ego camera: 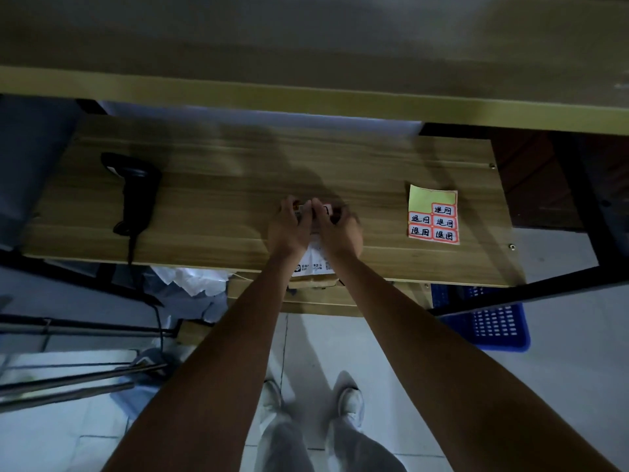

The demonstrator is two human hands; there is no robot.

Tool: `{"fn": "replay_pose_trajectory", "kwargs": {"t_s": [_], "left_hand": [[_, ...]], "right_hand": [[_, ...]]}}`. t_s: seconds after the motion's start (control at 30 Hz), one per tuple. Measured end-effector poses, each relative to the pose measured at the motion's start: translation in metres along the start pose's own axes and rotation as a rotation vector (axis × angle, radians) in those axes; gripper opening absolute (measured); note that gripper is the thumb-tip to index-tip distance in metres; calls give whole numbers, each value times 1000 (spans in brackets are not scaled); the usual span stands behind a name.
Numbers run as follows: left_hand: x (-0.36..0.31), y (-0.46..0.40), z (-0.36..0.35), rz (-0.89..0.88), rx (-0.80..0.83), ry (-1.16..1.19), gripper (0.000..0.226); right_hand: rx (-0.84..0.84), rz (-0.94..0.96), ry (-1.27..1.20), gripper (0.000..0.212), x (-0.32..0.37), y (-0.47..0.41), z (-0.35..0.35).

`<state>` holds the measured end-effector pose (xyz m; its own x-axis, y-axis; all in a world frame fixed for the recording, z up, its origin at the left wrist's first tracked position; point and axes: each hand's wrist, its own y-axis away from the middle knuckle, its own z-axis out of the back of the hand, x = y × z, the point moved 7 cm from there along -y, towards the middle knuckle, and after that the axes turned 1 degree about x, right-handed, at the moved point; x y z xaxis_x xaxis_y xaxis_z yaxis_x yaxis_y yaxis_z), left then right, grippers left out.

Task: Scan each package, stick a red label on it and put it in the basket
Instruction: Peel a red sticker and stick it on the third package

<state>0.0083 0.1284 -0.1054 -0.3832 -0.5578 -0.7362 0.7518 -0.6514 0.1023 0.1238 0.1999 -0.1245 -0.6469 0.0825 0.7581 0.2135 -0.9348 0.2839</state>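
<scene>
Package, a small brown cardboard box with a white shipping label [311, 258], is held at the wooden table's [221, 199] near edge; a red sticker [327, 210] is pressed onto it by both hands' curled fingertips, left hand [287, 226], right hand [337, 229]. Right of the package lies a yellow-green sheet of red labels [433, 216]; left, a black handheld scanner [136, 189]; below right, a blue plastic basket [490, 325]

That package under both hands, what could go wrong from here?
The package juts over the table's front edge, so pressing on the red label could tip it to the floor. The hands hide the label, so it might go on crooked. The blue basket sits low at the right, partly under the table, so a careless drop could miss it.
</scene>
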Motion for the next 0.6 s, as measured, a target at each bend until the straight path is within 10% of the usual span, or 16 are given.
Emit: {"fn": "replay_pose_trajectory", "kwargs": {"t_s": [0.6], "left_hand": [[-4, 1, 3, -44, -49, -49, 37]], "right_hand": [[40, 47, 72, 52, 2, -1, -2]]}}
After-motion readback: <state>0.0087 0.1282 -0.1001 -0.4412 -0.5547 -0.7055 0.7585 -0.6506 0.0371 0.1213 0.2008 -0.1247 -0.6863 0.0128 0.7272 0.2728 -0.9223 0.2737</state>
